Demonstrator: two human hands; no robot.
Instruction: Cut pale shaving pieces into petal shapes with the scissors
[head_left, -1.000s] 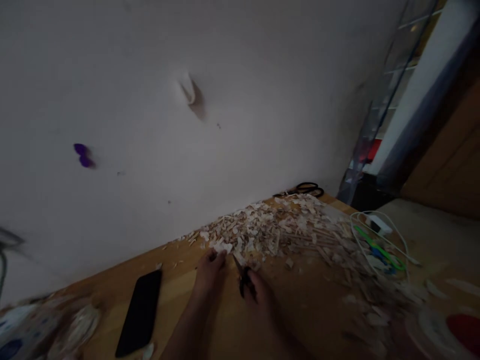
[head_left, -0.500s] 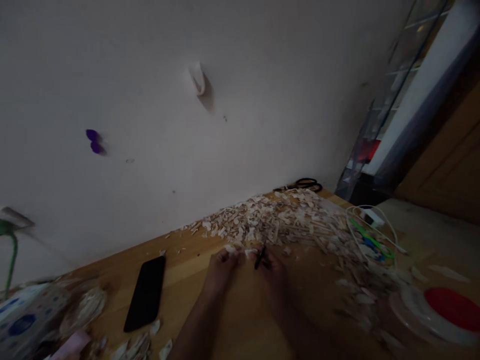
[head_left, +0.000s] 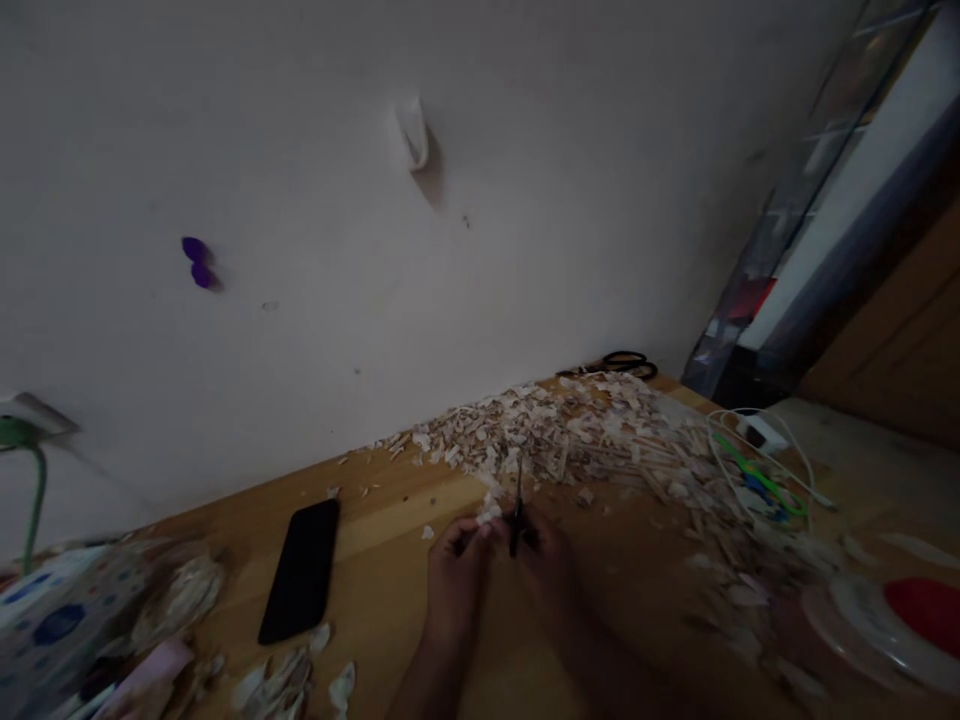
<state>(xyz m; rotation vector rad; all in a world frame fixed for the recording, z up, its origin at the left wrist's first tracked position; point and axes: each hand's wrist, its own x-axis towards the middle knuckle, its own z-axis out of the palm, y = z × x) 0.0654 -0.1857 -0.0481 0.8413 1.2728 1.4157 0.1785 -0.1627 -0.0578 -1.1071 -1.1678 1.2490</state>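
White and small, a piece (head_left: 489, 509) is pinched in the fingertips of the left hand (head_left: 459, 548), over the middle of the bench (head_left: 382, 580), just on the near side of a heaped pile (head_left: 517, 432) of pale scraps. Close on its right, the right hand (head_left: 538, 545) grips black scissors (head_left: 515, 535), blades pointing to the far side; whether they touch the piece cannot be told. The pile runs along the wall (head_left: 300, 180) and spreads to the right, with other scissors (head_left: 630, 364) lying at its far edge. Further right are a white cable (head_left: 808, 468), an adapter (head_left: 763, 434) and a bright green thing (head_left: 782, 492); at the near right stands a tub with a red lid (head_left: 926, 610), partly blurred. Left of the hands lies a black phone (head_left: 301, 570), loose scraps (head_left: 279, 685) near it. At the near left are a spotted pack (head_left: 64, 620) and clear plastic (head_left: 184, 598). A white hook (head_left: 422, 145) and a purple butterfly (head_left: 199, 270) are on the wall.
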